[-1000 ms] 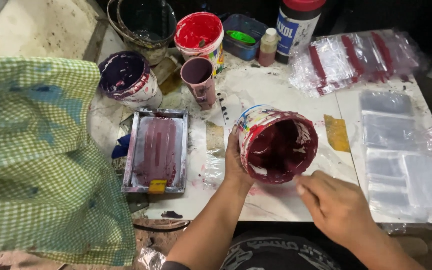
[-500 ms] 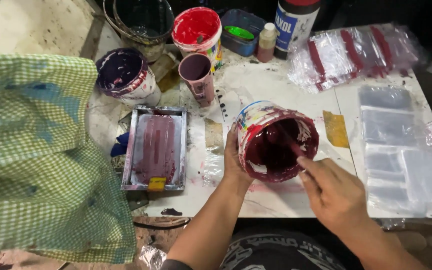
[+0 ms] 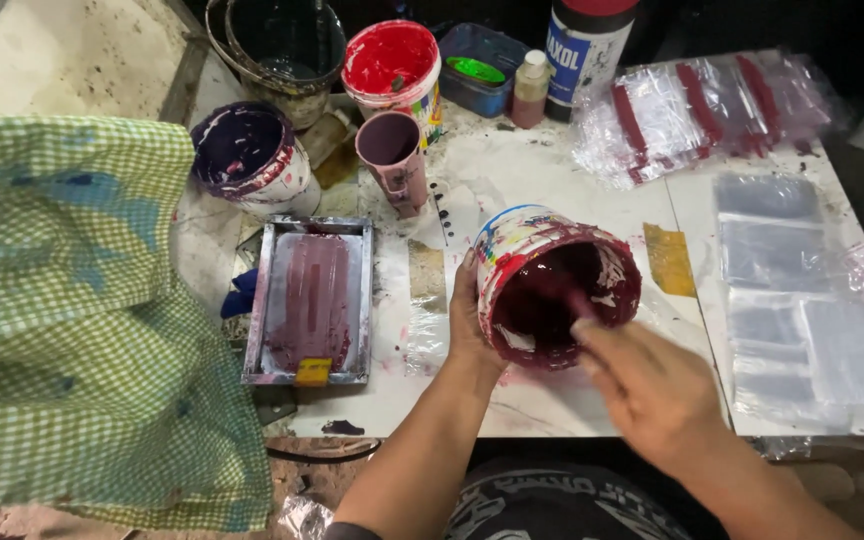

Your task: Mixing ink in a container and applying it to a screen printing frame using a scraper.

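My left hand (image 3: 467, 320) grips the side of a white paint bucket (image 3: 517, 238) smeared with colours, tilted so its mouth faces me. Dark maroon paint coats its inside. My right hand (image 3: 652, 390) is at the bucket's near rim, blurred, with its fingers closed on a short paint-coated stick (image 3: 580, 303) that reaches into the bucket. The bucket rests on a stained white table (image 3: 552, 170).
Left of the bucket lie a metal tray (image 3: 252, 300) of purple paint and a green checked cloth (image 3: 72, 330). Behind stand a purple bucket (image 3: 247, 155), a red bucket (image 3: 392, 60), a mauve cup (image 3: 392, 150) and bottles (image 3: 582, 50). Clear plastic bags (image 3: 802, 280) cover the right side.
My right hand has moved from the table by the bucket up to its rim, and the stick now dips into the paint. My left hand keeps its hold on the bucket.
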